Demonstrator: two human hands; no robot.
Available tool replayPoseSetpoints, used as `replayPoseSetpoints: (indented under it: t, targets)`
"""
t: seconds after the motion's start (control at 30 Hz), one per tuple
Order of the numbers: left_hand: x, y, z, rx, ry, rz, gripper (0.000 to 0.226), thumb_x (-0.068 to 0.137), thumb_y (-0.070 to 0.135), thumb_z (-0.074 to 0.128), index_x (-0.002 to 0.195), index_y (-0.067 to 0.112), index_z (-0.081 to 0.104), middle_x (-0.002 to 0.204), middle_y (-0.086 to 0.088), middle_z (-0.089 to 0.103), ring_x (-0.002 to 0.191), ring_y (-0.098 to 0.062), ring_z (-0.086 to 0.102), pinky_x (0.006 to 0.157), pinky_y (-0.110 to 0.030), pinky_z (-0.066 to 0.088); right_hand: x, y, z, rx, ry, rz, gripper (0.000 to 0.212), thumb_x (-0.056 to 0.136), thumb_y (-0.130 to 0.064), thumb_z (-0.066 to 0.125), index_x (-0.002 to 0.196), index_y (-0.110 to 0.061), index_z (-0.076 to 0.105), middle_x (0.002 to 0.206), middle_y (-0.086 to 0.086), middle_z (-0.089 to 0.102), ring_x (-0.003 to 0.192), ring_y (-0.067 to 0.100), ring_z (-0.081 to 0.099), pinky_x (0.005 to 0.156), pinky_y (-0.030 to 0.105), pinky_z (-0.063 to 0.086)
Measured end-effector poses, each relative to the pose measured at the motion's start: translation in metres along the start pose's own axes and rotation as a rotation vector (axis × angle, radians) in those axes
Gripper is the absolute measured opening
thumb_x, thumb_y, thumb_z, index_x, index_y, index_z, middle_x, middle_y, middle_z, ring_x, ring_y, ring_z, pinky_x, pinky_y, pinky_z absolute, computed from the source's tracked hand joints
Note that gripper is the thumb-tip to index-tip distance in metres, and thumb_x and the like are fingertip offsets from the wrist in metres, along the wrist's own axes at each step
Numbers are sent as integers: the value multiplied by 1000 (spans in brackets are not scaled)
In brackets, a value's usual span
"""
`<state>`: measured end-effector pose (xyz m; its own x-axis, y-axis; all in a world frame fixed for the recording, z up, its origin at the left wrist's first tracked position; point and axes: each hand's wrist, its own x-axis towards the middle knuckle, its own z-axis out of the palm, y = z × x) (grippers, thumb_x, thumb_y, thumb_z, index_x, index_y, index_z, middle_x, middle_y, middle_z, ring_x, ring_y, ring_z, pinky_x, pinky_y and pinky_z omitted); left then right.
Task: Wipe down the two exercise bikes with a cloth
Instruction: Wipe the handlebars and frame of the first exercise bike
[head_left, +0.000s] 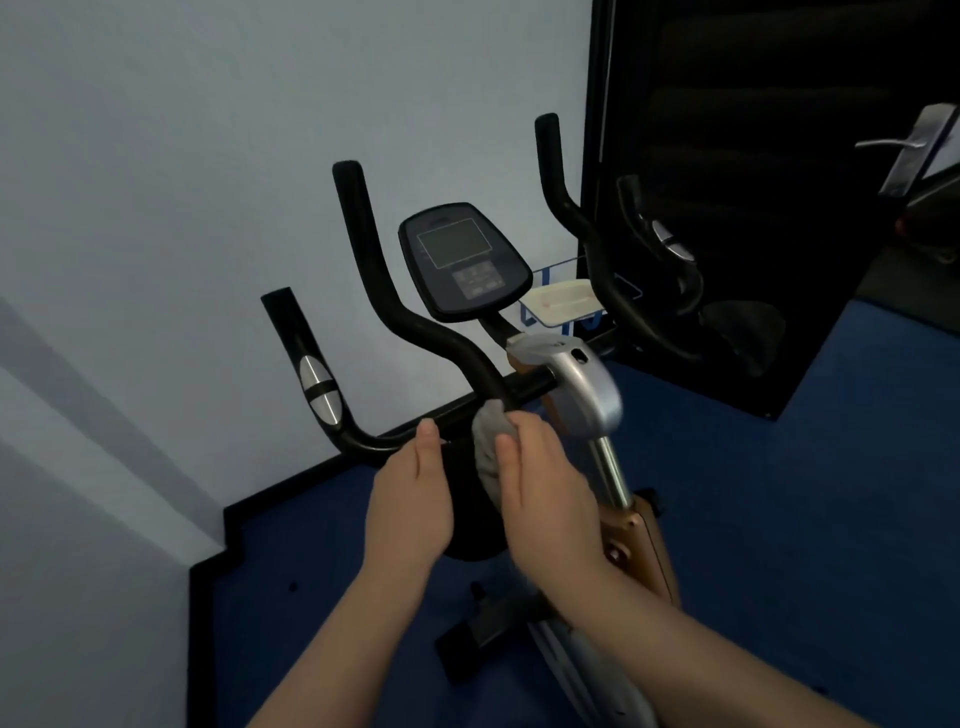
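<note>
Close in: grey cloth (488, 447) bunched against the black handlebar (415, 322) of the exercise bike (587, 395), right at the low bend beside the silver stem clamp. Gripped by the right hand (545, 499), fingers curled round it, thumb on top; a loose tail hanging down below the bar. Left hand (410, 499) just beside, thumb tip touching the crossbar, fingers hidden behind the palm, so whether closed round the bar or merely resting cannot be told.

Likely slips from here: loose tail catching on the clamp or dragging free of the grip; cloth skimming only the near face of the bar and leaving the far side and the upright horns untouched; a careless upward sweep knocking the console (462, 260) or pressing its buttons.

Handlebar's crossbar running left to right and slightly away, horns rising up and forward toward the pale wall (208, 130). Cloth's long axis roughly vertical, top pressed to the bar, bottom pointing floorward.

Further out: blue floor (831, 467), black skirting, dark mirror-like panel (753, 156) showing a reflected handlebar. Second bike not in view.
</note>
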<state>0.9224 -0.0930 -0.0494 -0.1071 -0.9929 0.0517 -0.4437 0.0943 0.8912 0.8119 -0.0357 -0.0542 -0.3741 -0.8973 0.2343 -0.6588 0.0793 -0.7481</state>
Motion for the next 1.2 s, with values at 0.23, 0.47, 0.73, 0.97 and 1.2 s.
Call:
replayPoseSetpoints:
  t: [0.23,0.47,0.73,0.97,1.2]
  targets:
    - [1,3,1,78,12,36,69,99,56,23,82,3,64,74,-14,67,67,-26,62,61,-39,47,-10,3,0,3,3,60,16,103,-39,26,110,-29,36,97,-10,54,82,7,55,70,30,47]
    - [-1,4,-1,45,2,37,62,101,52,25,73,11,62,68,-5,65,61,-16,59,59,-34,45,-13,1,-7,93,-37,58,46,98,-53,23,138,-33,34,124,-11,56,101,10,60,85,38,51]
    - [-1,4,-1,28,-9,9,57,101,51,27,79,19,68,70,0,68,66,-17,62,61,-35,46,21,0,-15,-106,-136,-45,30,102,-49,28,123,-32,43,105,-7,63,91,14,62,79,38,51]
    - [-1,5,-2,31,-14,19,57,101,50,27,77,17,67,69,-2,67,63,-14,62,59,-34,46,45,-4,-31,-375,-371,-148,30,103,-47,26,118,-25,41,99,2,60,85,24,59,71,39,47]
    - [-1,4,-1,27,-2,4,57,100,52,27,82,16,68,72,-4,69,67,-19,64,62,-36,49,-6,5,1,74,8,-30,42,99,-49,27,130,-30,48,116,-13,61,99,9,61,83,36,52]
